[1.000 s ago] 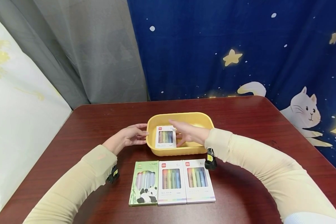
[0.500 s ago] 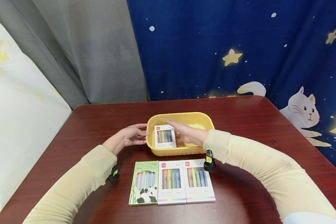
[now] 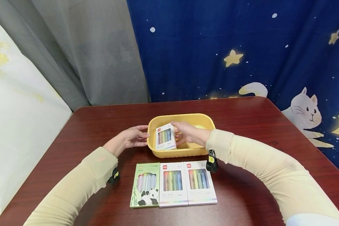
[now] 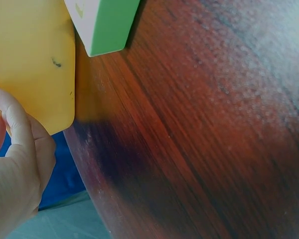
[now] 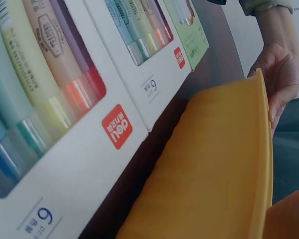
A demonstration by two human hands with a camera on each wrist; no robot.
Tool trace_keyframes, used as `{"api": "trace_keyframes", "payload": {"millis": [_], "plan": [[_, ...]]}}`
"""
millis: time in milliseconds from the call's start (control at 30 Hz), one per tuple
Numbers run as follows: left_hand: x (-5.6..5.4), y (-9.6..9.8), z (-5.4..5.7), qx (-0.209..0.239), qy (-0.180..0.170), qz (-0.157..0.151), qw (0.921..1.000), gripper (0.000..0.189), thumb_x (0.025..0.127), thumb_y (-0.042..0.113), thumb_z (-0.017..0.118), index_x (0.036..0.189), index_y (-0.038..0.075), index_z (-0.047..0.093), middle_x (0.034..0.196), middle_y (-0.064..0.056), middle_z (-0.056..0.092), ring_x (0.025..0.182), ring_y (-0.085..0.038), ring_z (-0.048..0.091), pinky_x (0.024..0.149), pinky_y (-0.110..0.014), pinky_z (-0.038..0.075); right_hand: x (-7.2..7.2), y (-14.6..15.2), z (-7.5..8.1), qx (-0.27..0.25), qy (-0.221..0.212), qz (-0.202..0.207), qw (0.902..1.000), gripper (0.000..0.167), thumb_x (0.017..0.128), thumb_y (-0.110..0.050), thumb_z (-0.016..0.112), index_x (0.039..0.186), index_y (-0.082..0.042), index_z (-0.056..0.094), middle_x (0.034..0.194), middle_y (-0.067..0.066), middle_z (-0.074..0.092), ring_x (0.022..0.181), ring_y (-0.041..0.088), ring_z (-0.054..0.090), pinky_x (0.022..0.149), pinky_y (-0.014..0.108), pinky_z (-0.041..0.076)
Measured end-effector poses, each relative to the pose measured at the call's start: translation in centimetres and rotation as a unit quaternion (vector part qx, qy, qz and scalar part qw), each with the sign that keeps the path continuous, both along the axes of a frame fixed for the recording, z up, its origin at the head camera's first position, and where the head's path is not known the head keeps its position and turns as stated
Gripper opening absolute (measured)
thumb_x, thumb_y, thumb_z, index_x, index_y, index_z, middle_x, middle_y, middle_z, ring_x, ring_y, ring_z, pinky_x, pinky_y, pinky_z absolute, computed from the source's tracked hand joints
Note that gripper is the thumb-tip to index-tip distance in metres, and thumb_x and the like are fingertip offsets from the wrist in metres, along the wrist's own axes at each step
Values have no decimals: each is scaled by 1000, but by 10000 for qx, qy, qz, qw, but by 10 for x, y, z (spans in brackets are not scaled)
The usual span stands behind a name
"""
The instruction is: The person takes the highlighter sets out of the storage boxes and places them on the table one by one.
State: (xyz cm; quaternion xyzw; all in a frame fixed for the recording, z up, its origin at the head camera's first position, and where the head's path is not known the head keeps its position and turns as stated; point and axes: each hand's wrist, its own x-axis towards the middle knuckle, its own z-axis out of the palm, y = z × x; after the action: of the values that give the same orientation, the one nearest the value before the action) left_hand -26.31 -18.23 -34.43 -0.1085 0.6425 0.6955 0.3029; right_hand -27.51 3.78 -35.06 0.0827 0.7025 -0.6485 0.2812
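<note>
A yellow plastic basket (image 3: 180, 153) sits mid-table in the head view. My left hand (image 3: 135, 137) holds its left end; the left wrist view shows the thumb and fingers (image 4: 20, 127) pinching the basket rim. Inside the basket, my right hand (image 3: 190, 133) grips the right edge of a white box of highlighters (image 3: 164, 146), with the thumb at its upper corner. That box stands tilted near the basket's left end, its window facing up. Some of the right fingers are partly hidden behind the box. The right wrist view shows the basket's side (image 5: 214, 149) but not the held box.
Three pen boxes lie side by side in front of the basket: a green panda box (image 3: 141, 194), a white highlighter box (image 3: 173, 198) and another white highlighter box (image 3: 201, 197). The dark red table (image 3: 101, 122) ends at curtains (image 3: 192, 56) behind.
The highlighter box in the basket has tilted, its top-right corner lifted, and shifted slightly left with my right hand. My left hand stays at the basket's end.
</note>
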Motion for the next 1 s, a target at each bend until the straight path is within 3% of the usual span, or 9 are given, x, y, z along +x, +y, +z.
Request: {"api": "trace_keyframes", "payload": {"millis": [100, 167, 400, 600, 833, 1000], "plan": [[0, 0, 0, 11, 4, -14, 10000, 59, 91, -2, 48, 144, 13, 25, 101, -11, 48, 72, -14, 55, 62, -25, 56, -1, 0, 1, 3, -83, 1, 10000, 33, 96, -29, 42, 118, -6, 50, 90, 11, 57, 72, 19, 57, 65, 40, 54], [0, 0, 0, 11, 6, -10, 10000, 59, 91, -2, 48, 144, 13, 25, 101, -11, 48, 72, -14, 55, 62, -25, 56, 1, 0, 4, 40, -128, 79, 9999, 32, 95, -25, 43, 120, -6, 49, 87, 9, 56, 69, 17, 57, 63, 38, 54], [0, 0, 1, -29, -7, 13, 10000, 59, 91, -1, 49, 144, 13, 25, 102, -12, 47, 72, -14, 55, 62, -25, 56, 5, -2, 7, 196, -128, 586, 9980, 33, 91, -7, 44, 121, 3, 47, 85, 10, 53, 68, 19, 56, 77, 45, 53], [2, 0, 2, -40, 7, 1, 10000, 59, 91, 0, 49, 144, 13, 26, 101, -12, 48, 73, -14, 56, 63, -25, 56, 7, -4, 8, 130, -94, 773, 9969, 36, 86, 3, 42, 122, 3, 45, 86, 12, 51, 76, 22, 54, 87, 49, 48], [0, 0, -1, -24, -7, 15, 10000, 60, 91, -2, 49, 143, 13, 26, 99, -11, 50, 74, -14, 56, 62, -24, 55, 5, -1, 6, 89, -21, 922, 9957, 38, 86, 6, 39, 124, 6, 41, 89, 14, 51, 83, 25, 55, 88, 51, 47], [1, -1, -1, 12, 104, -128, 9999, 60, 88, -1, 54, 141, 11, 28, 94, -9, 52, 75, -13, 56, 66, -23, 55, 5, 5, 13, 31, 95, 999, 9949, 38, 85, 8, 39, 123, 9, 42, 91, 17, 56, 82, 26, 58, 76, 45, 54]]}}
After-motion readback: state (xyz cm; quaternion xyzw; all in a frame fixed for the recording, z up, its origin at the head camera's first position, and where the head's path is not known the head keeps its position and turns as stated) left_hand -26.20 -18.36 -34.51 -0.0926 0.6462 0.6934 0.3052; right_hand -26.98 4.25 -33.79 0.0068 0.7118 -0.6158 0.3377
